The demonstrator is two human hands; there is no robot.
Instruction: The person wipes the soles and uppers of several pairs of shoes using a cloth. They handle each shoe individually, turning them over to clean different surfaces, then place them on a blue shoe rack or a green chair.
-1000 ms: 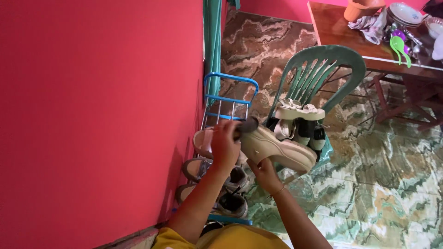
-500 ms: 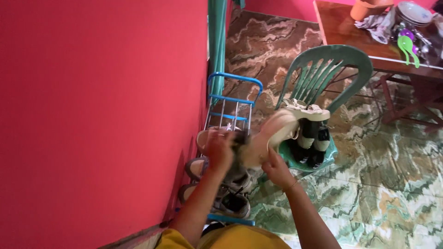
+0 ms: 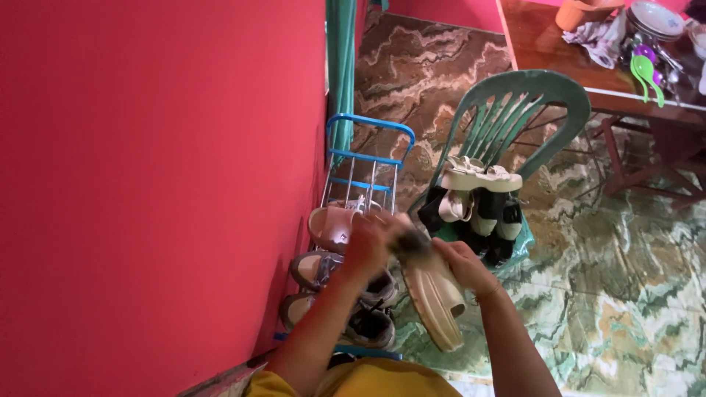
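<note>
My right hand (image 3: 462, 266) grips a beige thick-soled shoe (image 3: 437, 303), which hangs sole outward with one end pointing down toward me. My left hand (image 3: 365, 246) presses a small dark brush-like thing (image 3: 413, 242) against the shoe's upper end; it is blurred. Both hands are over the blue metal shoe rack (image 3: 369, 141), which stands against the red wall (image 3: 162, 184). On the rack lie a tan shoe (image 3: 331, 224) and grey sneakers (image 3: 368, 327) lower down.
A green plastic chair (image 3: 526, 92) to the right of the rack carries a pile of beige and black shoes (image 3: 478, 192). A wooden table (image 3: 548, 55) with bowls, cloth and green spoons is at the back right. Marbled green and brown tiles cover the floor.
The beige shoe has been turned from lying across toward the chair to hanging down toward me, sole outward. My left hand with the dark thing has stayed at its upper end.
</note>
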